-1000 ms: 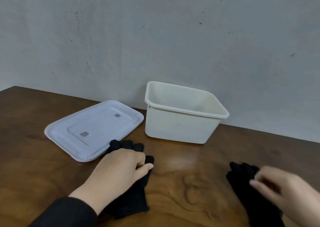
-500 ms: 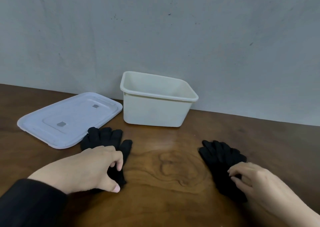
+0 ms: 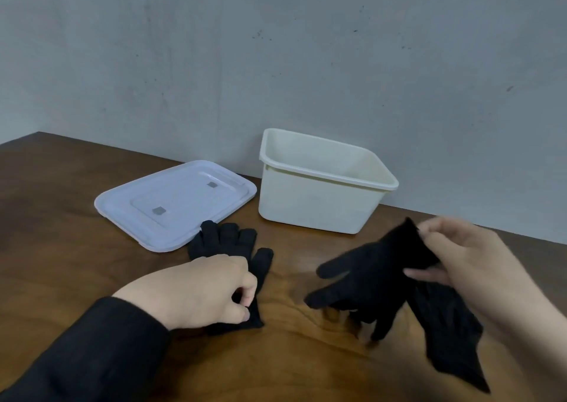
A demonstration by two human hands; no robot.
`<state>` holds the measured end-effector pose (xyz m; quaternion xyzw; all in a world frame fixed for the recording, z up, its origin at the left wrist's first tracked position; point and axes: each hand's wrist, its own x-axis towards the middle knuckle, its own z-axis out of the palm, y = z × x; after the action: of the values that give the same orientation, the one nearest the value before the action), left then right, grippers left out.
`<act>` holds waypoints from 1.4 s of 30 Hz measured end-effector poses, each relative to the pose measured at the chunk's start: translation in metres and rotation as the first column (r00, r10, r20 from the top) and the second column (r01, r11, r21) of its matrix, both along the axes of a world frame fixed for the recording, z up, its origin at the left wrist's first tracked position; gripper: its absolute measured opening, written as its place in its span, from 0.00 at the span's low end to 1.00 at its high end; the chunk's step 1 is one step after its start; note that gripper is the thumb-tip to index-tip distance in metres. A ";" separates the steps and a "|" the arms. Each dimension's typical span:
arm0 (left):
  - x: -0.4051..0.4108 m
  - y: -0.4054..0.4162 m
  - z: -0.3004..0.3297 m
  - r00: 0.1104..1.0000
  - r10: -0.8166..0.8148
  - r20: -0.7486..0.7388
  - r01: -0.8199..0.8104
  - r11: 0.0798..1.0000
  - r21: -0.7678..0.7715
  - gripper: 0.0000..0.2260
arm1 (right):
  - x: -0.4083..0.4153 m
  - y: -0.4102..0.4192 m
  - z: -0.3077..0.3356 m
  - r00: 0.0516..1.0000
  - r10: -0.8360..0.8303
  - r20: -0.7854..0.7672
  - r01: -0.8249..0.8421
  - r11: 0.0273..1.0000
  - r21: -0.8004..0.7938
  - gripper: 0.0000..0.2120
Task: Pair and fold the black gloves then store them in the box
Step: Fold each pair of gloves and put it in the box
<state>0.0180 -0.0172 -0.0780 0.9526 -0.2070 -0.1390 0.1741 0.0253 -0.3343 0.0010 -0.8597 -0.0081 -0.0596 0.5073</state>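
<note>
Right hand (image 3: 469,266) pinches glove (image 3: 371,282) at cuff, lifted, fingers dangling leftward toward left hand (image 3: 199,291). Left hand curls on flat glove (image 3: 227,242), fingers pointing away. Possibly third glove (image 3: 451,340) below right hand. Box (image 3: 319,205) beyond, open.

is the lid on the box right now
No, the lid lies flat on the table to the left of the open box.

Left glove (image 3: 228,242) laid flat, fingers toward the lidless cream box (image 3: 319,202); right glove (image 3: 371,279) raised, fingers drooping; another glove (image 3: 451,343) lies beneath it.
</note>
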 end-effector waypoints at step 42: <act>-0.009 -0.047 -0.015 0.918 0.144 0.370 -0.030 0.955 -0.297 0.18 | -0.001 0.033 0.017 0.982 0.182 0.050 -0.167 0.963 -0.211 0.04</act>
<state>0.0093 -0.0642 -0.0928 0.9344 -0.2121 0.0912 0.2711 0.0239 -0.3018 0.0181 -0.9009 -0.1073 -0.0430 0.4183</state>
